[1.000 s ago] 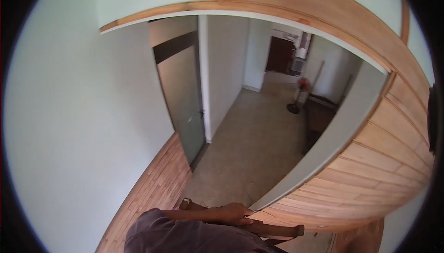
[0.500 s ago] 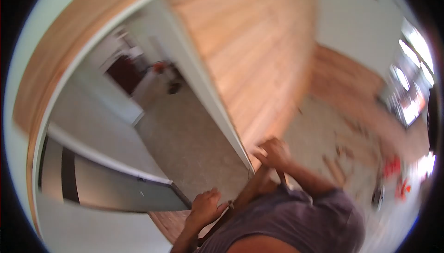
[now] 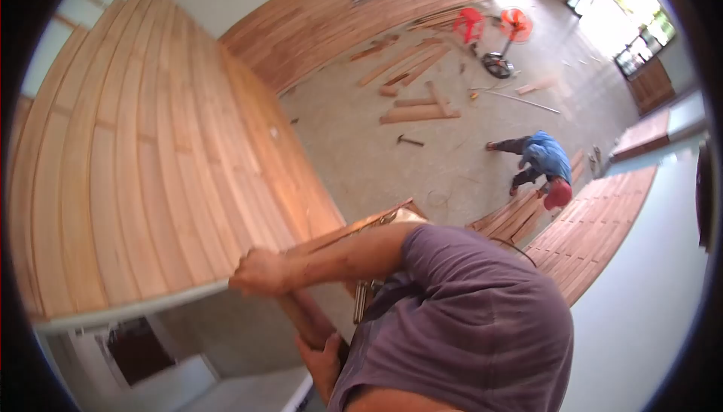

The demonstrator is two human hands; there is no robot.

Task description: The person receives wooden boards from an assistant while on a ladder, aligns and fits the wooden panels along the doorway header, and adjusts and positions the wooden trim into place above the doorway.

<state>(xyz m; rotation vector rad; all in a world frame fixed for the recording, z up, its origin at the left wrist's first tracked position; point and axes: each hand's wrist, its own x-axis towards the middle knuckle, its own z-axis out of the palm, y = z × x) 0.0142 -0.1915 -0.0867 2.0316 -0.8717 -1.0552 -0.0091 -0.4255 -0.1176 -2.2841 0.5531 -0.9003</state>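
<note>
My right hand [image 3: 257,272] is closed at the lower edge of a wall clad in wooden planks [image 3: 158,178], beside the pale door frame [image 3: 135,312]. What its fingers hold is hidden. Below it, a brown length of wood [image 3: 307,314] slants toward my body. My left hand [image 3: 322,361] is at the lower end of this wood, thumb on one side and fingers around the other; my shirt partly covers it.
A person in a blue shirt [image 3: 548,154] bends over planks [image 3: 516,216] on the floor below. A hammer [image 3: 410,141], loose boards [image 3: 422,113], a red stool [image 3: 468,25] and an orange fan [image 3: 515,26] stand or lie farther off. Beside me is a wooden-edged stand [image 3: 413,207].
The view has swung right, away from the doorway, bringing the plank wall, floor and other person into sight. My right hand stays near the frame's edge, now more tightly closed.
</note>
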